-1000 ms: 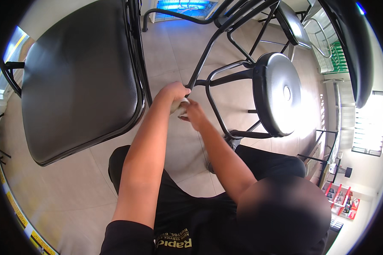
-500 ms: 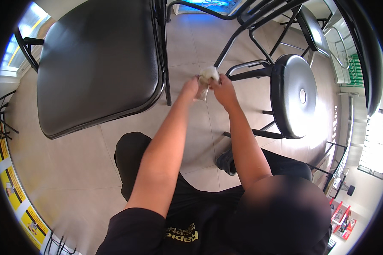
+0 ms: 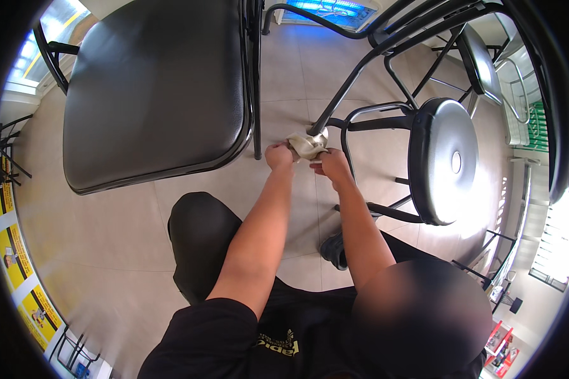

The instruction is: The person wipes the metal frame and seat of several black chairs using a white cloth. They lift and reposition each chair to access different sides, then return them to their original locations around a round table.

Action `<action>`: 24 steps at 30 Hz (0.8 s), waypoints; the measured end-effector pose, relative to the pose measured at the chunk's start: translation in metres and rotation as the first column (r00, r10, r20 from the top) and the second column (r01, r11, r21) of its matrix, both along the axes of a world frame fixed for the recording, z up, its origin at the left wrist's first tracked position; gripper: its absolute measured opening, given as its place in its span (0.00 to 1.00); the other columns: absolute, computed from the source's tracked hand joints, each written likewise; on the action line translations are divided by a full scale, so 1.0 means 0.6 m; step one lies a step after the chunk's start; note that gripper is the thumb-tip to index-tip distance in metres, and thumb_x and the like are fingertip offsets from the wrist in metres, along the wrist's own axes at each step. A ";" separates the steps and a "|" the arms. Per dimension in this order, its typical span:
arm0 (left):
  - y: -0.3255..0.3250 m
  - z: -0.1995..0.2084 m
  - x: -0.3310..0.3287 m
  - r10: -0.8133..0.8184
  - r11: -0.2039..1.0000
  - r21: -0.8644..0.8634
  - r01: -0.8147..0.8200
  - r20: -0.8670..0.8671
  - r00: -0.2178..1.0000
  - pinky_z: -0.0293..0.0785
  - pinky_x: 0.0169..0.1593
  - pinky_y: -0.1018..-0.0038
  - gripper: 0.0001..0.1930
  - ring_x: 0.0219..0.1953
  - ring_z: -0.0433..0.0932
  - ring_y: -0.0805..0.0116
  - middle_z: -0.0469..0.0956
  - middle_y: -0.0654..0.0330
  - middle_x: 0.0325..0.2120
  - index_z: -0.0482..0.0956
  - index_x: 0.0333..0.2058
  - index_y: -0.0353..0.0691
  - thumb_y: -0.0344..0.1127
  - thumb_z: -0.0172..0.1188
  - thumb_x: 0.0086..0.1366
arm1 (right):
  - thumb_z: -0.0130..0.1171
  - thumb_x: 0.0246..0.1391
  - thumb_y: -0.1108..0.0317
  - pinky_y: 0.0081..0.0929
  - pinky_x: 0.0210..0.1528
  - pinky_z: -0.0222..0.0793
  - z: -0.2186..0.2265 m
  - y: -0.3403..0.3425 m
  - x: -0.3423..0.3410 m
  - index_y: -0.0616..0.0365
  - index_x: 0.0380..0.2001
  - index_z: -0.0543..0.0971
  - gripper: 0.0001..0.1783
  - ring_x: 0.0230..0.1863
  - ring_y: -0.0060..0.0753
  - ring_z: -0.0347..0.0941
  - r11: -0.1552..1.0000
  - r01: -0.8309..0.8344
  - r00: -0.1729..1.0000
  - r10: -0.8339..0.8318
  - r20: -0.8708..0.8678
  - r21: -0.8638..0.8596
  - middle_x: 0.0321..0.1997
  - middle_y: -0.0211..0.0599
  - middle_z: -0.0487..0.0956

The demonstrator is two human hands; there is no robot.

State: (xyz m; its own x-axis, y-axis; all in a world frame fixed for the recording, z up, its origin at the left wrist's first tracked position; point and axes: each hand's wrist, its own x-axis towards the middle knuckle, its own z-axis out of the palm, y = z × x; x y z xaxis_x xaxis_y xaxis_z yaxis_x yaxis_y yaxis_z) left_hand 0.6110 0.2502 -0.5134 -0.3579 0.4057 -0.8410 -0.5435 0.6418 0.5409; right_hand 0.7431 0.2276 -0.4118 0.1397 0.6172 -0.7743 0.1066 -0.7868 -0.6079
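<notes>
An off-white cloth (image 3: 307, 147) is stretched between my two hands at the lower end of a black metal chair leg (image 3: 336, 104). My left hand (image 3: 278, 156) is closed on the cloth's left edge. On the other side, my right hand (image 3: 333, 165) pinches the cloth's right edge, its lower fingers partly apart. Against the leg's tip, the cloth's upper part touches or lies just under it; the exact contact is too small to tell.
A large black padded chair (image 3: 158, 95) stands at the left. To the right is a round black stool (image 3: 446, 161) tipped on its side, among more black tubular legs. A blue-lit panel (image 3: 329, 9) is at the far end of the tiled floor (image 3: 120, 234).
Both hands have come nearer to me, and the bunched cloth is now spread wider between them. In the view, the chairs and stool have shifted slightly right.
</notes>
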 end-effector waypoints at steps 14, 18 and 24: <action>0.043 -0.026 0.023 -0.413 0.893 -0.046 0.447 0.312 0.856 0.79 0.43 0.51 0.20 0.44 0.80 0.56 0.79 0.56 0.48 0.78 0.55 0.46 0.48 0.49 0.73 | 0.64 0.62 0.70 0.30 0.40 0.79 -0.158 0.039 0.001 0.55 0.50 0.77 0.14 0.42 0.28 0.80 0.959 -0.282 0.947 0.283 -0.154 0.025 0.44 0.32 0.82; 0.034 0.011 0.018 -0.506 0.853 -0.119 0.507 0.045 0.861 0.77 0.48 0.53 0.23 0.48 0.81 0.51 0.80 0.47 0.50 0.78 0.54 0.36 0.48 0.50 0.72 | 0.71 0.58 0.67 0.25 0.34 0.76 -0.120 0.040 -0.015 0.54 0.47 0.79 0.16 0.36 0.22 0.78 0.968 -0.249 0.969 0.249 -0.004 -0.026 0.39 0.29 0.82; 0.054 0.065 -0.039 -0.506 0.777 0.088 0.623 -0.503 0.701 0.76 0.56 0.60 0.22 0.52 0.81 0.44 0.79 0.38 0.51 0.78 0.54 0.33 0.42 0.53 0.69 | 0.71 0.57 0.57 0.24 0.28 0.73 -0.015 0.043 -0.048 0.55 0.41 0.81 0.16 0.27 0.21 0.75 0.986 -0.037 0.999 0.033 0.032 0.161 0.31 0.27 0.81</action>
